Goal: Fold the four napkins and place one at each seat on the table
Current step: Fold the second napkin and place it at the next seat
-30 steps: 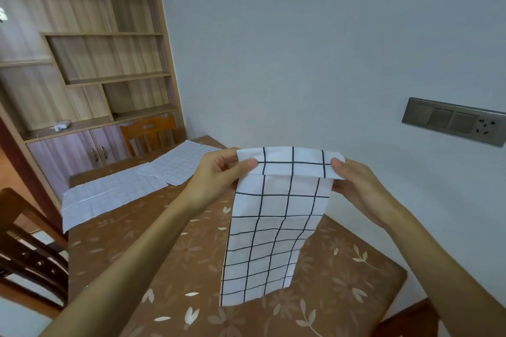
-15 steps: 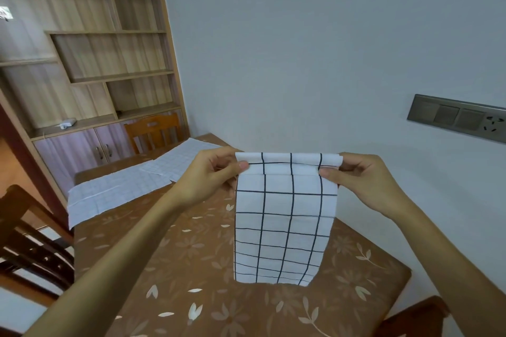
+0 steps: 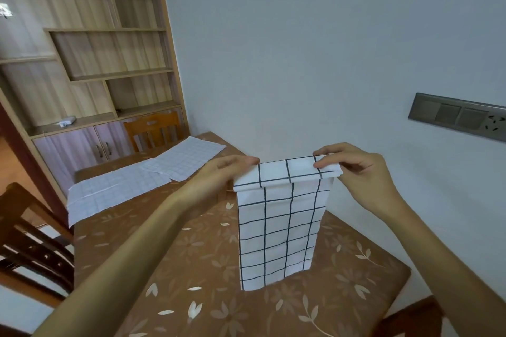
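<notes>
A white napkin with a black grid (image 3: pixel 282 230) hangs in the air over the near part of the brown flowered table (image 3: pixel 208 268). Its top edge is folded over into a band. My left hand (image 3: pixel 219 175) pinches the band's left corner and my right hand (image 3: pixel 353 169) pinches the right corner. The napkin's lower edge hangs just above or on the table; I cannot tell which. Two more white grid napkins lie flat farther along the table, one at the far end (image 3: pixel 189 157) and one toward the left edge (image 3: pixel 115 191), overlapping slightly.
A dark wooden chair (image 3: pixel 30 241) stands at the table's left side and a lighter chair (image 3: pixel 153 128) at its far end. A wooden shelf unit (image 3: pixel 82 49) fills the back wall. A switch panel (image 3: pixel 457 116) sits on the right wall, close to the table.
Both hands drew the napkin's top corners level and folded the top edge over into a neater band. The hanging part swung straight and rose, and my right hand closed on its corner.
</notes>
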The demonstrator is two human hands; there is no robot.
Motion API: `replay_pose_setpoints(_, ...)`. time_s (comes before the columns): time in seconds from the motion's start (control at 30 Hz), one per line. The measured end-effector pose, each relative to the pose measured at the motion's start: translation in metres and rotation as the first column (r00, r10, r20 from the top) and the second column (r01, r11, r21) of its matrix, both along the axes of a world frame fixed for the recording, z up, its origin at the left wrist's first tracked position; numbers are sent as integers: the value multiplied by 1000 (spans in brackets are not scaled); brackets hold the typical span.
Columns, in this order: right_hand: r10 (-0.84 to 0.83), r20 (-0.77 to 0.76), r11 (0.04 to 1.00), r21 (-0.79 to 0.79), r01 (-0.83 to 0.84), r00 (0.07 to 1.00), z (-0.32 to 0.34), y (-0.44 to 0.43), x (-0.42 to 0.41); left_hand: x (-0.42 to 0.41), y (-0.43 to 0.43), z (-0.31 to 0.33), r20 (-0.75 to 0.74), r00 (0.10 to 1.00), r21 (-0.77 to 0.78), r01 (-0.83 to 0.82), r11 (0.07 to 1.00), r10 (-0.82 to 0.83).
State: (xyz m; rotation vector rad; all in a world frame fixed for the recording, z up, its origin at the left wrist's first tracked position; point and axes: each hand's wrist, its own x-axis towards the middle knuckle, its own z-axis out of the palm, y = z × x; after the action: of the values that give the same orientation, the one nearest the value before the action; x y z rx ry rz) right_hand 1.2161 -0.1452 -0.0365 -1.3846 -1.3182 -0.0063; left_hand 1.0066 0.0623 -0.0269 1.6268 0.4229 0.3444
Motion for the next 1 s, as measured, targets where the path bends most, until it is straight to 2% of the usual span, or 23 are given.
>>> replay_pose_setpoints(0.1,-19,-62,1000,-24,18,998,2,-2,-5,-1,0,1,45,999,46,-14,999,12)
replay_pose_setpoints(0.17,-16,-236,999,-33,8,972,4,-3,-7,-1,0,2,96,994,45,-55,997,50)
replay_pose_setpoints(0.23,35,-467,993,-80,-82,884,8,-3,-8,0,-3,3,150,985,36,-87,996,81)
replay_pose_setpoints(0.3,51,-567,975,-151,-165,822,8,-3,-8,1,-5,4,176,979,27,-112,993,105)
replay_pose_setpoints(0.4,46,-486,930,-297,-214,873,0,-3,-10,2,-7,3,196,972,43,-144,989,133)
replay_pose_setpoints(0.5,-4,-389,921,-359,-148,921,-1,-1,-20,2,-9,5,212,969,124,-159,979,131)
replay_pose_setpoints(0.7,-110,-336,956,-294,6,935,-3,5,-22,-1,-8,5,235,966,301,-176,937,107)
replay_pose_setpoints(0.87,-117,-292,969,-243,45,949,-4,4,-19,-7,-6,3,110,994,238,-20,971,-6)
replay_pose_setpoints(1.0,-34,-325,977,-209,-37,945,-1,-1,-20,-10,-5,2,113,994,248,-28,968,0)
